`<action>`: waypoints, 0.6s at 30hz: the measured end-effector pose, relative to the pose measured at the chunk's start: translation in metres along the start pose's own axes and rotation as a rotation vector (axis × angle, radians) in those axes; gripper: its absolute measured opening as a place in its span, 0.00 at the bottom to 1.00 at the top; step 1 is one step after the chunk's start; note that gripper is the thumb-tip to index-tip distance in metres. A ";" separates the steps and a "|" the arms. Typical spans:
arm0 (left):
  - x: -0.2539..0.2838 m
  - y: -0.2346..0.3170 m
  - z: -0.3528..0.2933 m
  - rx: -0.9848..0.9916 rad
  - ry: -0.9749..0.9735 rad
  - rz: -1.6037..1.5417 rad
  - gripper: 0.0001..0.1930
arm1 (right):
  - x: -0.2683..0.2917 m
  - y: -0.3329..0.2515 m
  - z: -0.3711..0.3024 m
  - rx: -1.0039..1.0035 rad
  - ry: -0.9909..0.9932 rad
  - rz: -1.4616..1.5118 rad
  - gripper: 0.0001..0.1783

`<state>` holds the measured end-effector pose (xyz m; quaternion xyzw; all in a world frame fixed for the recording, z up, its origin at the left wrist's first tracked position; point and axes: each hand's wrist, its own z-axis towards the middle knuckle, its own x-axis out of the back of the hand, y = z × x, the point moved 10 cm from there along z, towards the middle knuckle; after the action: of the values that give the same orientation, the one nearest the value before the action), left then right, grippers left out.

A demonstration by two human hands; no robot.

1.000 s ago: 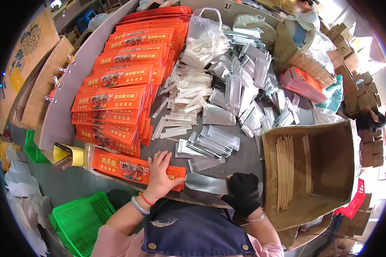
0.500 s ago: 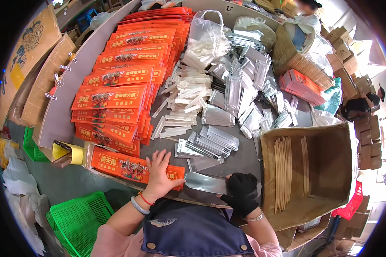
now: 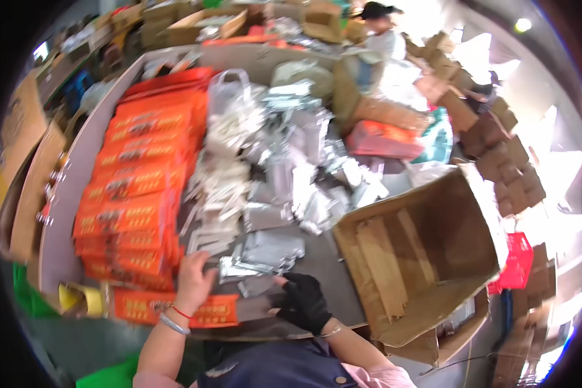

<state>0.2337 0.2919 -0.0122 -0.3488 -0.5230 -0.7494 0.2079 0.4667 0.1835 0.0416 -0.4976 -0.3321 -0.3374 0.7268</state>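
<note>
The picture is smeared by motion. My left hand (image 3: 194, 284), bare with a red cord and a pale bangle at the wrist, reaches over a flat orange printed sleeve (image 3: 216, 311) at the table's front edge. Its fingers stretch toward the pile of white paper-wrapped strips (image 3: 216, 200), thumb apart. My right hand (image 3: 305, 302), in a black glove with bare fingertips, is open beside a silver foil packet (image 3: 255, 285), thumb and forefinger apart. Whether it touches the packet I cannot tell. More silver packets (image 3: 269, 251) lie just beyond.
Overlapping orange sleeves (image 3: 126, 213) cover the table's left side. A tilted cardboard box (image 3: 459, 246) with long wooden sticks (image 3: 379, 265) stands at right. Farther back are a clear plastic bag (image 3: 233, 119) and red packs (image 3: 385, 139). A yellow roll (image 3: 77, 297) is at the front left corner.
The view has swung to the right and up. My right hand has let go of the long silver packet, which no longer shows between my hands. My left hand has moved forward off the sleeve's right end.
</note>
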 end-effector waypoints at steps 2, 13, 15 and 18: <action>-0.010 -0.023 0.024 -0.008 -0.022 0.300 0.13 | 0.046 0.058 -0.028 -0.230 0.099 -0.067 0.29; -0.024 -0.029 0.061 -0.061 -0.205 0.154 0.02 | 0.100 0.189 -0.156 -0.896 0.030 -0.730 0.14; -0.024 -0.026 0.065 -0.091 -0.204 0.209 0.02 | 0.100 0.188 -0.154 -0.896 0.072 -0.727 0.12; -0.018 0.023 0.070 -0.213 -0.079 0.257 0.03 | 0.099 0.187 -0.151 -0.877 0.130 -0.730 0.10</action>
<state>0.2828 0.3473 0.0044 -0.4619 -0.3996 -0.7535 0.2434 0.6971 0.0764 -0.0136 -0.5839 -0.2659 -0.7025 0.3078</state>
